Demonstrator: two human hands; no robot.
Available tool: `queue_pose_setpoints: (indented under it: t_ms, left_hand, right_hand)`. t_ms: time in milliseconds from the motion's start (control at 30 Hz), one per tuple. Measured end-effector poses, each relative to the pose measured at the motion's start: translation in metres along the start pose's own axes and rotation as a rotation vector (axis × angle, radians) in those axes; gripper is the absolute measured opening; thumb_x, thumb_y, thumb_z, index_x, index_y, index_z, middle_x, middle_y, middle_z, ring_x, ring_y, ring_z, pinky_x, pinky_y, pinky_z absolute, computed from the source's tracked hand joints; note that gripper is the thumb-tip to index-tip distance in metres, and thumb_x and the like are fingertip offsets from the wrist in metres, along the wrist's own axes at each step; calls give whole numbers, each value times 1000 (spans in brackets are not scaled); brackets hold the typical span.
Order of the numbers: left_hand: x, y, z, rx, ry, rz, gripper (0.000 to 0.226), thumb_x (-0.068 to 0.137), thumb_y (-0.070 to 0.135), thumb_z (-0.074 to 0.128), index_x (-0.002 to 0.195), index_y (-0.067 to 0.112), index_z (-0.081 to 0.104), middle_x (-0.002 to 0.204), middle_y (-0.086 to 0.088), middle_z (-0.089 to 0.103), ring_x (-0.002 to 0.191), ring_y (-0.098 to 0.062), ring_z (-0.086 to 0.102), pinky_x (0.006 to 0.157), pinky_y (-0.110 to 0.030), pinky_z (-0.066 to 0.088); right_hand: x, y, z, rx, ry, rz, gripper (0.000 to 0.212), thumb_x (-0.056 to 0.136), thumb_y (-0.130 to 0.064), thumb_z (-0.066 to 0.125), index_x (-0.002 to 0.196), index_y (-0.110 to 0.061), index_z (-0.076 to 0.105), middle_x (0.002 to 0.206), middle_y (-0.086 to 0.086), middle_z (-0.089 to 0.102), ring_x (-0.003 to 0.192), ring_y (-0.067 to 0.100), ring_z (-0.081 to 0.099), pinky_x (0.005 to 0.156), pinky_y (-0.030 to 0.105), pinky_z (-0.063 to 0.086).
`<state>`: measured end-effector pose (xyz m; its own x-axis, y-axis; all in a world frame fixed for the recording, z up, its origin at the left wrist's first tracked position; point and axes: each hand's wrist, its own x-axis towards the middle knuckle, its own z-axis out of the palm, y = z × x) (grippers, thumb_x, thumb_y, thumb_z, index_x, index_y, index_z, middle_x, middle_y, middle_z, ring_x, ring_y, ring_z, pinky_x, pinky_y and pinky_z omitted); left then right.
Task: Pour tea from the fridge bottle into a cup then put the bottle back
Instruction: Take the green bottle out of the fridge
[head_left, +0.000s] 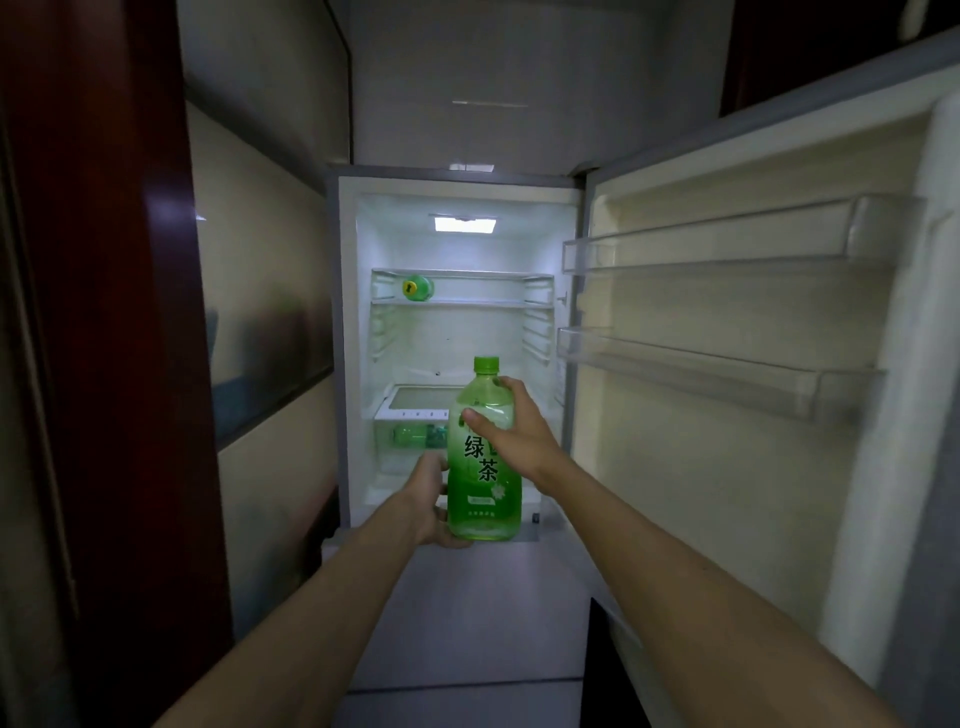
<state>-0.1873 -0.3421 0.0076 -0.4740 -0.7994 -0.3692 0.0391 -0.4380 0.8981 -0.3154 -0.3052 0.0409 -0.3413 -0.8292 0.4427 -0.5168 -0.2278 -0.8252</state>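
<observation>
Plainly, the task sits at one of its two fridge steps, and which one cannot be told. The bottle is upright in the air in front of the open fridge, low, before the bottom of the lit compartment and outside it. The left grip is curled round its base, palm against the lower side. The right grip is clamped on its shoulder, thumb across the front above the label. Both are closed on it. The green cap is on.

No cup shows anywhere, and no counter. The tea is green through the lower body and paler toward the shoulder; whether some has been poured off I cannot tell. So two readings fit. Either the bottle is coming out, with pouring and return all left to do, or the pouring is done and only the putting back is left. The capped top fits either.

Inside, a second bottle lies on its side on the upper shelf, at the left. A third bottle shows dimly through the front of the drawer at the bottom. The door stands wide open at the right, with its racks in view. Shutting it is, on either reading, not yet done.
</observation>
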Motion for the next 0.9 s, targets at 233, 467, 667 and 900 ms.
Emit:
queue_pose_setpoints:
  t_ms: [233, 467, 667, 900]
  left_hand:
    - [-50, -19, -23, -13, -52, 4, 35, 91, 31, 40, 104, 2, 54, 110, -24, 56, 100, -40, 57, 94, -52, 46]
    - [-102, -43, -45, 66, -84, -15, 32, 92, 31, 39, 99, 3, 52, 105, -22, 57, 102, -41, 56, 94, -54, 46]
    - [-134, -53, -49, 96, -108, -22, 31, 94, 31, 38, 100, 4, 53, 104, -22, 57, 105, -41, 56, 95, -53, 45]
    - [-166, -59, -23, 136, -161, -5, 31, 93, 31, 37, 95, 5, 53, 103, -20, 57, 104, -40, 55, 89, -51, 47]
  right_hand:
    - [-55, -33, 8, 27, 12, -23, 69, 78, -48, 75, 135, -31, 40, 128, 2, 54, 114, 21, 58, 99, 42, 50]
    - [-118, -60, 17, 62, 43, -20, 61, 84, -39, 73, 135, -27, 41, 113, -14, 55, 109, 15, 58, 93, 35, 52]
    - [-152, -76, 15, 65, 72, -10, 61, 85, -37, 72, 136, -27, 40, 127, -1, 53, 111, 18, 58, 89, 32, 52]
    - [-182, -91, -16, 26, 125, -15, 65, 81, -41, 75, 135, -29, 41, 129, 0, 54, 114, 19, 58, 98, 40, 51]
